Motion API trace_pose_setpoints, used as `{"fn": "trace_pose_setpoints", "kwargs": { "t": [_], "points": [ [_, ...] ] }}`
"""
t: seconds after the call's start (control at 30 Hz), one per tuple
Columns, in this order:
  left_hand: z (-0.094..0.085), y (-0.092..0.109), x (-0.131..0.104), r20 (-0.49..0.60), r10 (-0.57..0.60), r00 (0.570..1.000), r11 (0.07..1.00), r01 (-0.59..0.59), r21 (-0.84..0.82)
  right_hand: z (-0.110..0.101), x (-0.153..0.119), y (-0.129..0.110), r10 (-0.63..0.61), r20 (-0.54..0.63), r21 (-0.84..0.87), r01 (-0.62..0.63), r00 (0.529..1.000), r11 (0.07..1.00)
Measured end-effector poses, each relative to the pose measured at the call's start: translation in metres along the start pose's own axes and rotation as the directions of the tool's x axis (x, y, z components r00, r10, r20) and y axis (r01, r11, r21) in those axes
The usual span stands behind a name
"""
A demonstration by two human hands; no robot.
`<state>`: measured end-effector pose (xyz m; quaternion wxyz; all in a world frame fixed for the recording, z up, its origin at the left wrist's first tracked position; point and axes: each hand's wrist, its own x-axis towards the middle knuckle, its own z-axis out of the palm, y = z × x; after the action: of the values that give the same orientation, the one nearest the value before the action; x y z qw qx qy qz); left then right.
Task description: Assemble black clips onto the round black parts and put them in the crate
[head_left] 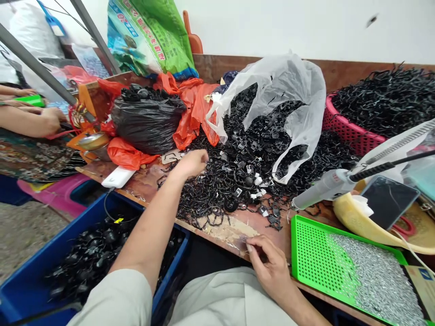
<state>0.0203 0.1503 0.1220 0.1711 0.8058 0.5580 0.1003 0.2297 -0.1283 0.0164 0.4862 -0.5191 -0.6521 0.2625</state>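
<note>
My left hand (pixel 193 164) reaches over the left part of a pile of small black parts (pixel 217 181), its fingers curled down; what they hold, if anything, is hidden. White and grey pieces (pixel 258 181) lie among the black ones. Near the table's front edge, my right hand (pixel 267 258) has thumb and forefinger pinched together, and what is between them is too small to name. Right of it lies a green perforated tray (pixel 316 258) with many small silvery screws (pixel 384 267). A grey electric screwdriver (pixel 322 188) hangs above the tray's back edge.
A white plastic bag (pixel 306 86) spills black parts. Behind it at right is a full pink basket (pixel 353 131). A black bag (pixel 146 117), red bags and a white power bank (pixel 118 177) are at left. A blue bin (pixel 34 271) stands below. Another person's arm (pixel 30 120) is at far left.
</note>
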Motion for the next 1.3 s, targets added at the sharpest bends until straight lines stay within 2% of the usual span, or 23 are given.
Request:
{"fn": "trace_pose_setpoints", "kwargs": {
  "t": [0.1, 0.23, 0.37, 0.53, 0.63, 0.8, 0.9, 0.97, 1.07, 1.1, 1.17, 1.23, 1.3],
  "points": [
    [0.009, -0.032, -0.003, 0.13, -0.092, 0.987, 0.995, 0.088, 0.039, 0.001, 0.001, 0.001, 0.003, 0.007, -0.005, -0.003, 1.0, 1.0],
    [0.029, -0.041, -0.003, 0.216, -0.089, 0.972, 0.995, 0.08, 0.053, 0.001, 0.001, 0.002, 0.008, 0.0, -0.026, -0.008, 1.0, 1.0],
    [0.038, -0.041, -0.001, 0.144, -0.039, 0.989, 0.998, 0.031, 0.06, 0.001, 0.002, 0.0, 0.018, -0.012, -0.02, -0.018, 1.0, 1.0],
    [0.045, -0.043, -0.003, 0.026, -0.045, 0.999, 0.998, 0.044, 0.045, 0.001, 0.003, -0.001, -0.006, -0.019, -0.021, 0.006, 1.0, 1.0],
    [0.035, -0.045, -0.005, -0.02, -0.057, 0.998, 0.998, 0.057, -0.001, 0.0, 0.004, 0.0, -0.025, -0.027, -0.035, 0.024, 0.999, 0.999],
    [-0.004, -0.044, -0.008, -0.106, -0.101, 0.989, 0.99, 0.089, -0.11, -0.001, 0.004, -0.001, -0.022, -0.021, -0.041, 0.021, 1.0, 0.999],
    [-0.017, -0.02, -0.008, -0.128, -0.074, 0.989, 0.983, 0.051, -0.177, 0.0, 0.004, 0.0, -0.02, -0.021, -0.031, 0.02, 1.0, 0.999],
    [-0.013, 0.008, -0.008, -0.113, -0.004, 0.994, 0.974, -0.022, -0.227, 0.0, 0.003, 0.001, -0.019, -0.022, -0.036, 0.018, 1.0, 0.999],
    [0.009, 0.059, -0.007, -0.08, 0.217, 0.973, 0.921, -0.232, -0.314, 0.0, 0.003, 0.003, -0.017, -0.023, -0.051, 0.016, 1.0, 0.999],
    [0.019, 0.075, -0.007, -0.095, 0.265, 0.96, 0.916, -0.281, -0.285, 0.0, 0.003, 0.003, -0.018, -0.022, -0.054, 0.017, 1.0, 0.998],
    [0.037, 0.1, -0.007, -0.104, 0.286, 0.953, 0.916, -0.304, -0.261, 0.0, 0.002, 0.003, -0.019, -0.024, -0.057, 0.017, 1.0, 0.998],
    [0.05, 0.114, -0.005, -0.105, 0.285, 0.953, 0.919, -0.303, -0.251, 0.001, 0.002, 0.003, -0.017, -0.03, -0.06, 0.016, 0.999, 0.998],
    [0.053, 0.113, -0.001, -0.128, 0.269, 0.954, 0.928, -0.293, -0.23, 0.001, 0.001, 0.003, -0.012, -0.032, -0.057, 0.011, 0.999, 0.998]
  ]
}}
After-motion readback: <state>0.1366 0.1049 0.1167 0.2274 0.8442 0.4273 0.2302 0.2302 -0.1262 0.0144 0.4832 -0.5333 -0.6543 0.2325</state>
